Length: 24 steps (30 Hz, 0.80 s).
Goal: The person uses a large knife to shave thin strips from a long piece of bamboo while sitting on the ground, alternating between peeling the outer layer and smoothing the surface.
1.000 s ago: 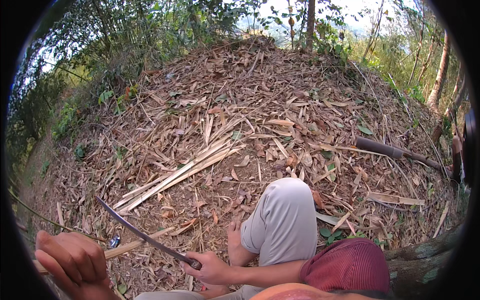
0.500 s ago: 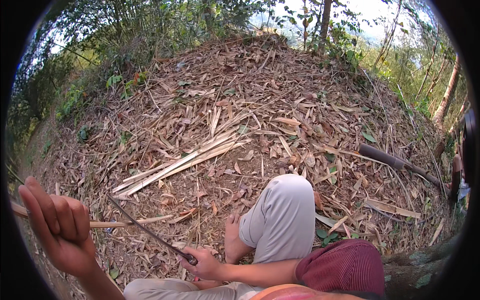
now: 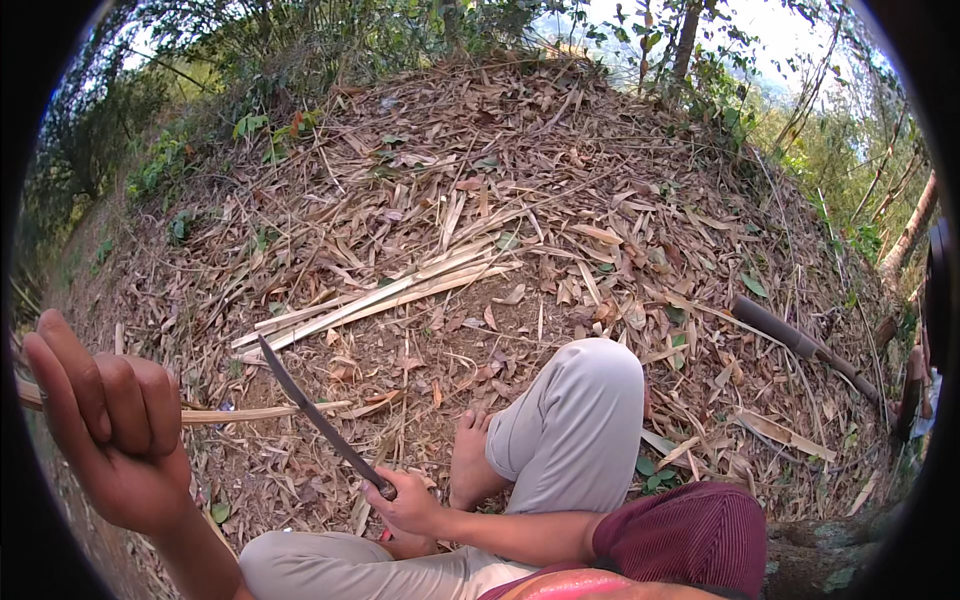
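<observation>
I record the left hand (image 3: 112,430) raised, its fingers curled in a fist; a pale strip (image 3: 240,414) shows on either side of it, so I judge it gripped there, though the contact itself is hidden from me; the right hand (image 3: 410,503) is closed round the handle end of a long curved knife (image 3: 318,418), its blade slanting up and to the left; the blade crosses in front of the strip near its free end – whether they touch, I cannot tell; beyond lies a loose bundle of pale strips (image 3: 375,303) on the leaf litter (image 3: 560,225), well apart from both hands; a bent knee (image 3: 585,425) stands to the right of the knife

My finding on sound handling: keep the strip steady and the left fingers behind the edge's path; hold the blade at a shallow, even angle, with short strokes directed away from the fist; keep the bare foot (image 3: 470,460) clear of the swing – it sits close to the right hand
</observation>
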Available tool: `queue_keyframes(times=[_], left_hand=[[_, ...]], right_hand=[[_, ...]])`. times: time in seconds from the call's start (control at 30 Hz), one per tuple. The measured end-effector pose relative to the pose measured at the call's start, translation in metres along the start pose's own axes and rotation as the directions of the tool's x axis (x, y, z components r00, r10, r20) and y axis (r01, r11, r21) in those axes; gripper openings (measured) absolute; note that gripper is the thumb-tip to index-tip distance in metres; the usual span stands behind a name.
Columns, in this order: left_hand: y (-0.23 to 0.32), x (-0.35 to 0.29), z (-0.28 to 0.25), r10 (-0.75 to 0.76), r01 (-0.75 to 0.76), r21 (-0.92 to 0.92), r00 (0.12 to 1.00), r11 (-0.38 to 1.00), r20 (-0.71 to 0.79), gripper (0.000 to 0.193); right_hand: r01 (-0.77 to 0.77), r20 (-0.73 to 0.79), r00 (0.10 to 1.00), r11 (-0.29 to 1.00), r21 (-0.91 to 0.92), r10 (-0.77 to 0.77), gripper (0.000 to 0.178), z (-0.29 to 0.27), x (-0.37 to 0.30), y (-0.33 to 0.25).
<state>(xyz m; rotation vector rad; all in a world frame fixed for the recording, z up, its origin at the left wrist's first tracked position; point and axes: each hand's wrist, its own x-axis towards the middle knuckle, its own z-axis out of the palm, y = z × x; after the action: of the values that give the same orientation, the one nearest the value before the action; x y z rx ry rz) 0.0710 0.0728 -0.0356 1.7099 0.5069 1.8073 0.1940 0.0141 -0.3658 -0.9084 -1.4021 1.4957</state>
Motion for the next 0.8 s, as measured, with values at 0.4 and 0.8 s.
queue_keyframes(times=[0.4, 0.8], left_hand=[[0.009, -0.011, -0.022, -0.053, 0.059, -0.12, 0.997, 0.991, 0.058, 0.033], [-0.001, -0.01, -0.017, -0.034, 0.022, -0.1, 0.992, 0.995, -0.125, 0.031]], right_hand=[[-0.211, 0.108, 0.971, 0.977, -0.035, 0.213, 0.024, 0.003, -0.008, -0.013], [-0.031, 0.036, 0.999, 0.989, -0.146, 0.037, 0.035, -0.01, 0.013, -0.012]])
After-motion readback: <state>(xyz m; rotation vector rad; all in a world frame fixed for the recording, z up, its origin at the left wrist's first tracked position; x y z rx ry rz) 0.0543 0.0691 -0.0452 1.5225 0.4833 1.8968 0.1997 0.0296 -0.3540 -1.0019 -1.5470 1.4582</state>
